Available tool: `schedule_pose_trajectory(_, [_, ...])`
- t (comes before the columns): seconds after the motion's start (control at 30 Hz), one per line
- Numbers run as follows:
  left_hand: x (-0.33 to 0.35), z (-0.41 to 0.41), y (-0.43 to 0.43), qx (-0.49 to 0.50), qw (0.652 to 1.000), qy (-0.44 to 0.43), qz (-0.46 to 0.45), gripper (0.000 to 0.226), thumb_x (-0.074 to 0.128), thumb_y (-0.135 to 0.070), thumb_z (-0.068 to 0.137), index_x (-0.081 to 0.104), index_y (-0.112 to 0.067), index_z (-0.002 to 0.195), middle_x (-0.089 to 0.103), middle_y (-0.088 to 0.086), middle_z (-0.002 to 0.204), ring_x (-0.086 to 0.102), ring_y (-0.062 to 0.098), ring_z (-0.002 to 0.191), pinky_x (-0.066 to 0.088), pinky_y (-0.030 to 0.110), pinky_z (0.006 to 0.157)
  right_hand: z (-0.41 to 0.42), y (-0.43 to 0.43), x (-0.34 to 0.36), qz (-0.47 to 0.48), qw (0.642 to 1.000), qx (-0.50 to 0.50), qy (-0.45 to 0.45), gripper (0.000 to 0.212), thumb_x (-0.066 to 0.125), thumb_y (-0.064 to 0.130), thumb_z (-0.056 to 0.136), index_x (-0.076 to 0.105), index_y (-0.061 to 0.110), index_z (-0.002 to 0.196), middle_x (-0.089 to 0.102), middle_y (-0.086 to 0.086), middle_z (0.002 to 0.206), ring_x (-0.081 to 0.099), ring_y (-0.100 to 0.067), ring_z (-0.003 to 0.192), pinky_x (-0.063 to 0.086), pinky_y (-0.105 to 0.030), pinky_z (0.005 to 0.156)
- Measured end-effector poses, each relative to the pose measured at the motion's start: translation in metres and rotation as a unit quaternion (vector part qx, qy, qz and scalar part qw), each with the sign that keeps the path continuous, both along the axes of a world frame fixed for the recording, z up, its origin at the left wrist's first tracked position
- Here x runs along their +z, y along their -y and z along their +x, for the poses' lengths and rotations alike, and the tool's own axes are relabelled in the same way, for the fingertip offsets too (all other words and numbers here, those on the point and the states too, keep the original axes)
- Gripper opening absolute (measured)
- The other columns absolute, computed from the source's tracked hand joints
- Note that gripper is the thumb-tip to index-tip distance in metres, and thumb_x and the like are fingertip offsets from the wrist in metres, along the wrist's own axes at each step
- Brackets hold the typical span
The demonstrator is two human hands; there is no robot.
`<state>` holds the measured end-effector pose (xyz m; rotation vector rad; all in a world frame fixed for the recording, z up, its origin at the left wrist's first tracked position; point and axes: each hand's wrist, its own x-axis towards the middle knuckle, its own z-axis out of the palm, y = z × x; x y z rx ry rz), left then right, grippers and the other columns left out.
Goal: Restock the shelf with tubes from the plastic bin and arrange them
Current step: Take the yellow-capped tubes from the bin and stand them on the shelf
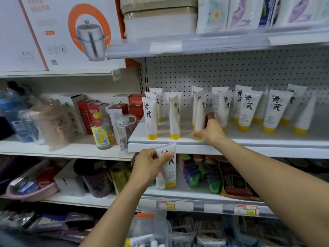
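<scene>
Several white tubes with yellow caps and black characters stand cap-down on the white shelf [267, 142], before a pegboard back. My right hand [209, 130] grips one tube [200, 114] near the shelf's front edge, thumb behind it and fingers around its lower part. My left hand [151, 165] holds another tube [170, 168] upright, below the shelf's front lip. At the bottom edge stands the clear plastic bin [156, 232] with more tubes inside.
A yellow tea bottle [100, 132], a clear water bottle [124, 129] and red boxes stand on the lower left shelf. A steamer-pot box [71, 32] sits above. Colourful packets [199, 172] fill the shelf below, behind price tags.
</scene>
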<state>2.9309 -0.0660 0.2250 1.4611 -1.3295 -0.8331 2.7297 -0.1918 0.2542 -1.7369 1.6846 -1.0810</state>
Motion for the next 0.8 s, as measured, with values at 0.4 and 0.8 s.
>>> schedule_pose_trajectory(0.4, [0.021, -0.003, -0.001, -0.023, 1.0, -0.018, -0.007, 0.021, 0.071, -0.035, 0.084, 0.074, -0.014, 0.083, 0.073, -0.005, 0.071, 0.063, 0.003, 0.054, 0.046, 0.017, 0.047, -0.002, -0.037, -0.015, -0.047, 0.997, -0.063, 0.02, 0.074, 0.076, 0.033, 0.08, 0.031, 0.009, 0.133, 0.039, -0.01, 0.134, 0.046, -0.025, 0.12, 0.043, -0.042, 0.1])
schedule_pose_trajectory(0.8, [0.049, -0.065, 0.005, -0.104, 0.99, -0.065, -0.07, 0.009, 0.069, -0.023, 0.087, 0.071, -0.014, 0.086, 0.06, -0.011, 0.05, 0.048, -0.003, 0.04, 0.036, 0.01, 0.043, -0.023, -0.109, -0.021, 0.036, 0.972, 0.232, 0.017, 0.028, 0.079, 0.014, 0.073, 0.068, 0.019, 0.099, 0.072, 0.003, 0.094, 0.068, -0.006, 0.087, 0.054, -0.016, 0.07])
